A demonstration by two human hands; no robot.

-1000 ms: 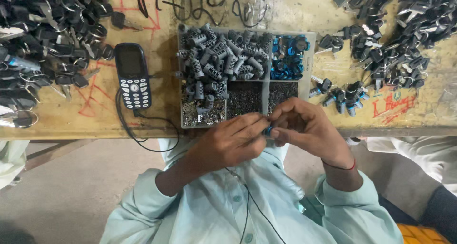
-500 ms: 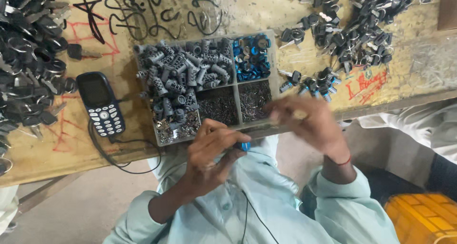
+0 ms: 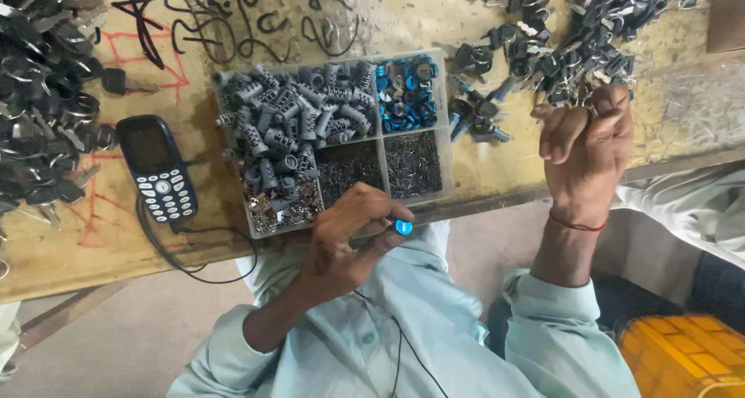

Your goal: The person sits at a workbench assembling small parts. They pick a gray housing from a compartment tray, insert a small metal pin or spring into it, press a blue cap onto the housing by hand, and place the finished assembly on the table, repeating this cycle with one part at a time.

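My left hand (image 3: 349, 235) is closed around a small blue-capped part (image 3: 403, 227), held just in front of the table's near edge below the clear compartment box (image 3: 446, 126). The box holds grey lock cylinders (image 3: 295, 126), blue caps (image 3: 405, 94) and tiny dark metal bits (image 3: 388, 165). My right hand (image 3: 586, 146) reaches over the table edge to the pile of dark keys and lock parts (image 3: 574, 41) at the right, fingers curled on one of the pieces there.
A dark keypad phone (image 3: 159, 169) with a black cable lies left of the box. Another heap of dark keys (image 3: 43, 95) covers the far left. A few blue-tipped assembled pieces (image 3: 475, 115) lie beside the box. A yellow crate (image 3: 683, 355) stands at the lower right.
My hands have parted: the right one went up and right to the key pile, while the left stayed near the table edge with the blue-capped part. The view shifted left.
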